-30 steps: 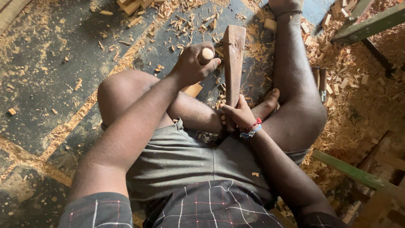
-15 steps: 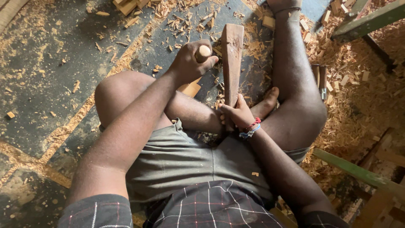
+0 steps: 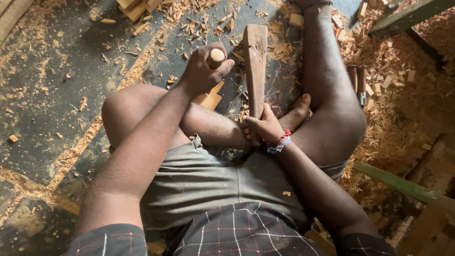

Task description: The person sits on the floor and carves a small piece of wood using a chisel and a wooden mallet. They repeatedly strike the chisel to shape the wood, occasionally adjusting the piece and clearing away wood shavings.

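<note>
Since a second earlier, little had shifted: the left hand (image 3: 203, 71) stayed raised at about the same spot, fist wrapped round a pale wooden handle (image 3: 217, 57), whose tool end was hidden. Just below it lay a flat wood offcut (image 3: 209, 98) on the dark floor (image 3: 57, 85). To the right, the long wooden block (image 3: 255, 66) stood between the legs, its near end clasped by the right hand (image 3: 262, 128), a beaded bracelet (image 3: 281, 141) at the wrist. Farther right, wood shavings (image 3: 403, 104) were heaped.
</note>
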